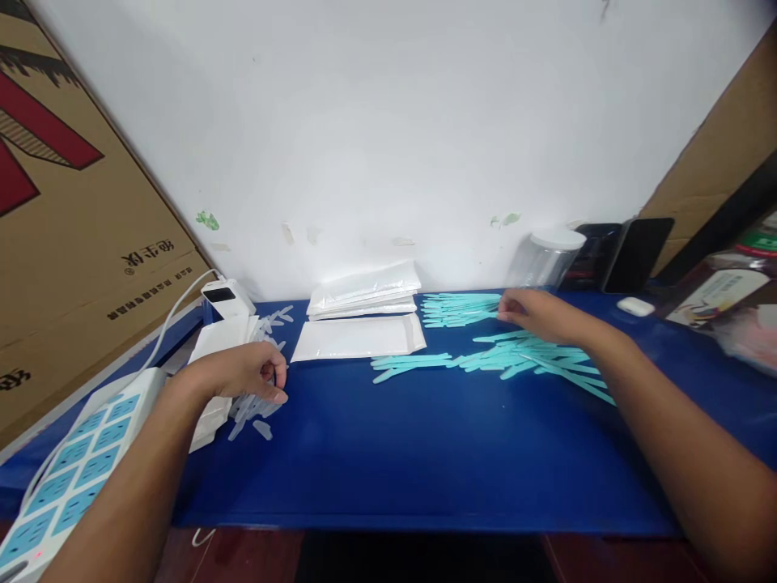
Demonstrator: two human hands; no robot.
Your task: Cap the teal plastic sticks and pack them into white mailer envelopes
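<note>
My left hand [258,372] hovers over a loose pile of small translucent plastic pieces [246,409] at the left of the table. Its fingers are curled but apart, with nothing seen between them. My right hand [537,314] is at the right end of a neat row of flat teal sticks [458,309], its fingertips pinched on a stick end. Below that hand, more teal sticks [528,355] lie in a messy heap, partly behind my right forearm. A few teal sticks [413,364] reach left from the heap.
White padded envelopes [364,290] are stacked by the wall, with a single white envelope [358,337] before them. A power strip [78,470] lies far left beside a cardboard box [91,202]. At the back right stand a clear jar [543,263] and a dark phone [637,255].
</note>
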